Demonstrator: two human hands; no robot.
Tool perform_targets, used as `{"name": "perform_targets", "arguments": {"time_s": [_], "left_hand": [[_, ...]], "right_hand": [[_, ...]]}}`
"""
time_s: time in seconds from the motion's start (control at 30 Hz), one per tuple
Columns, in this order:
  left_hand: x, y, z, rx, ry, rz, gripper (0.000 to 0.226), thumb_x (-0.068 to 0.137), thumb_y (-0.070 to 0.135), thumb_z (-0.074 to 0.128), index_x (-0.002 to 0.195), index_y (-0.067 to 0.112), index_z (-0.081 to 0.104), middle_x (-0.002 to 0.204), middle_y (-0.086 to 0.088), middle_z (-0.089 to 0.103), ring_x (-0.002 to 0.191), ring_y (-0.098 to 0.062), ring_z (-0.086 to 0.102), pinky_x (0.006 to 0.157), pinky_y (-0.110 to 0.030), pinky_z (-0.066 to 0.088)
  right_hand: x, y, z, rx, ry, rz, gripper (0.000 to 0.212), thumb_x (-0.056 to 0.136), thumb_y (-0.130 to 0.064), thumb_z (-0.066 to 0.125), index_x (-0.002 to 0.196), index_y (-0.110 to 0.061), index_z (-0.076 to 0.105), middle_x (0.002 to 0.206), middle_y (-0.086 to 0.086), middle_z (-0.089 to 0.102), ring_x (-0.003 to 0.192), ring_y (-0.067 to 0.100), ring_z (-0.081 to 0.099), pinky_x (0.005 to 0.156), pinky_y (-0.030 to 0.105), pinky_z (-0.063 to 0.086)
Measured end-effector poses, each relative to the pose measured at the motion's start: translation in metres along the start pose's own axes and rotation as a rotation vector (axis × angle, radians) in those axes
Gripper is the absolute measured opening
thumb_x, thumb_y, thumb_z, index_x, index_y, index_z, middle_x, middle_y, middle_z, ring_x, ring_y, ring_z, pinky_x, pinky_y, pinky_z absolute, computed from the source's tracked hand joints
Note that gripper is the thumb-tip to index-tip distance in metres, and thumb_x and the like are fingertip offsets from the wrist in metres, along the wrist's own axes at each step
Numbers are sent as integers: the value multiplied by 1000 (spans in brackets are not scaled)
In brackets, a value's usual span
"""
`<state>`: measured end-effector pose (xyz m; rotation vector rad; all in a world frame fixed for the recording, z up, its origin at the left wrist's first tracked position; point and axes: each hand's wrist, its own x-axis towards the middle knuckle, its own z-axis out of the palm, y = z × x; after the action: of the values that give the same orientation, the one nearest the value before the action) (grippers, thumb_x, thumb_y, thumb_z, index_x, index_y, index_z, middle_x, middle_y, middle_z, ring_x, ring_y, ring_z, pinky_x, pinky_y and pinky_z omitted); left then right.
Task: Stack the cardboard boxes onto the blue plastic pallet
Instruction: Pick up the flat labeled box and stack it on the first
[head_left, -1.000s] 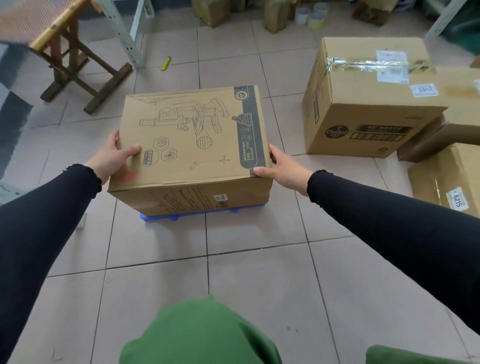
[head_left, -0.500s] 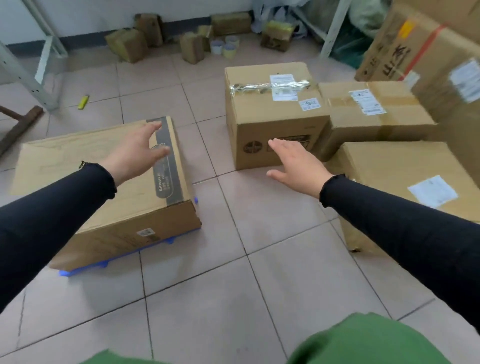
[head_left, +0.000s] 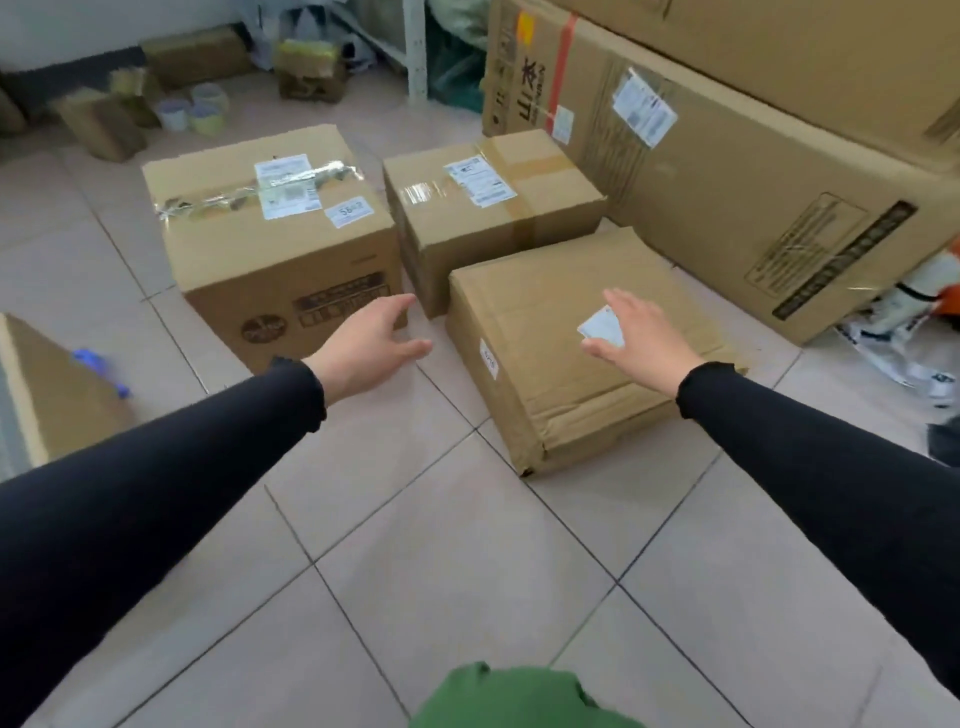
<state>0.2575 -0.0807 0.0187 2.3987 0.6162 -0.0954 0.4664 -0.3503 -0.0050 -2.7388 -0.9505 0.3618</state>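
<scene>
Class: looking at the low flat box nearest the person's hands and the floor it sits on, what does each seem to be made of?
Low flat box: brown corrugated cardboard by the look, matte, with creased, dented edges and paper labels stuck on.
Floor: probably glazed ceramic tile, pale beige with a slight sheen, divided by dark grout lines.

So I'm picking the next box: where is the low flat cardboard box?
Head view, centre-right: the low flat cardboard box lies on the floor under the right hand.
</scene>
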Motion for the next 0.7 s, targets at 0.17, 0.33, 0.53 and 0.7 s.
{"name": "perform_targets", "arguments": {"time_s": [0.17, 0.33, 0.53, 0.7], "left_hand": [[39, 43, 51, -137, -97, -74, 82, 98, 44, 64, 164, 15, 24, 167, -5, 32, 152, -23, 33, 118, -34, 28], [70, 58, 95, -329, -168, -210, 98, 95, 44, 68, 165, 12, 8, 166, -2, 34, 148, -21, 39, 105, -21, 30], [90, 42, 132, -605, -165, -372, 128, 75, 44, 88, 164, 16, 1, 154, 6, 46, 134, -19, 52, 105, -31, 44], [85, 32, 146, -845, -200, -348, 130, 59, 39, 96, 160, 30, 14, 149, 6, 52, 130, -16, 57, 114, -40, 43]], "right_hand": [[0, 98, -3, 5, 6, 192, 84, 97, -49, 59, 160, -6, 24, 166, 13, 29, 151, 37, 26, 121, 49, 26], [5, 161, 5, 40, -19, 358, 89, 96, -53, 58, 161, -5, 19, 167, 15, 24, 152, 38, 25, 120, 49, 24], [18, 193, 24, 321, -80, 537, 102, 90, -65, 59, 163, -10, 14, 166, 15, 27, 149, 36, 34, 117, 49, 32], [18, 180, 37, 492, 47, 521, 77, 86, -58, 69, 143, -11, 45, 138, 11, 59, 119, 30, 58, 98, 41, 46]]}}
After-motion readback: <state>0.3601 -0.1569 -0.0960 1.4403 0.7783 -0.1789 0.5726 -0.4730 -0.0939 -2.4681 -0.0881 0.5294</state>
